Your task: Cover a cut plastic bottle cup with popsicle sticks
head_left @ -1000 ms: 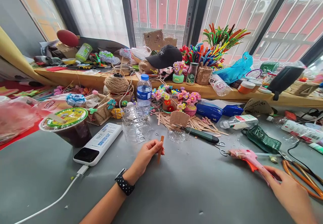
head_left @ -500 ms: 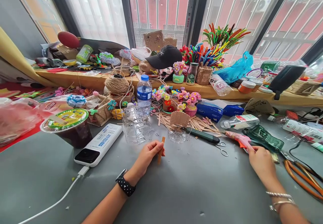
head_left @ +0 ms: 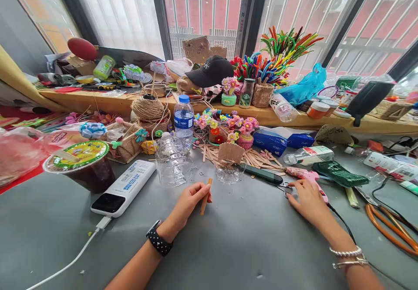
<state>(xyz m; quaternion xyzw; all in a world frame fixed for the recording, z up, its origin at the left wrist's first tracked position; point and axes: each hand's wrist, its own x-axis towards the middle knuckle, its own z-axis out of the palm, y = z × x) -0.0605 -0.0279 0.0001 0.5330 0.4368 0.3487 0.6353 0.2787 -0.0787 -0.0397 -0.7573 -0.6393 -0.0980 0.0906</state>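
My left hand (head_left: 193, 199) pinches a flat brown strip (head_left: 205, 199) upright between thumb and fingers, above the grey table. My right hand (head_left: 305, 198) has its thumb and fingers apart at the loops of small metal scissors (head_left: 286, 190); I cannot tell how firmly it touches them. Just beyond that hand lies a pink glue gun (head_left: 303, 174), partly covered by the fingers. A dark green cutter (head_left: 263, 173) lies beside the scissors. In front of my left hand stand a clear cut bottle piece (head_left: 174, 161) and a clear plastic base (head_left: 228, 175) with a scalloped cardboard piece (head_left: 230, 154).
A lidded drink cup (head_left: 88, 174) and a white power bank (head_left: 124, 190) with cable stand at left. Behind are a water bottle (head_left: 183, 122), twine (head_left: 150, 108), craft sticks (head_left: 261, 159) and blue tissue packs (head_left: 269, 142). Orange-handled shears (head_left: 385, 229) lie far right.
My right hand has let go of the glue gun and moved left to the scissors. The glue gun now lies on the table. My left hand still holds the strip, slightly more tilted.
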